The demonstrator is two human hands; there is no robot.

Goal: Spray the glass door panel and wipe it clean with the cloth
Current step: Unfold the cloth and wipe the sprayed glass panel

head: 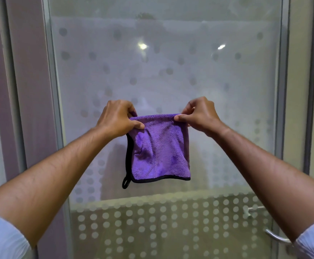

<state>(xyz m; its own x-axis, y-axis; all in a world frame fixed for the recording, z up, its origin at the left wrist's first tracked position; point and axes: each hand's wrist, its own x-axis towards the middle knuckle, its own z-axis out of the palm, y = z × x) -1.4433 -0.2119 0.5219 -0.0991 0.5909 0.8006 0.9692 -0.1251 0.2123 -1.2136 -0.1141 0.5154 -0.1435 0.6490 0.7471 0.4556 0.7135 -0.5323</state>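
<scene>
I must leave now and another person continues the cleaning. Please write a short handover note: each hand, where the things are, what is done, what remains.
Left hand: pinching the top left corner of the purple cloth.
Right hand: pinching the top right corner.
The cloth hangs between both hands, in front of the glass door panel; whether it touches the glass cannot be told. Its black loop hangs at the lower left.
No spray bottle is in view.
The door handle is at the lower right.
Done: cannot tell whether the frosted, dotted glass was sprayed or wiped.
Left: probably wipe the panel; spray first if needed.
</scene>
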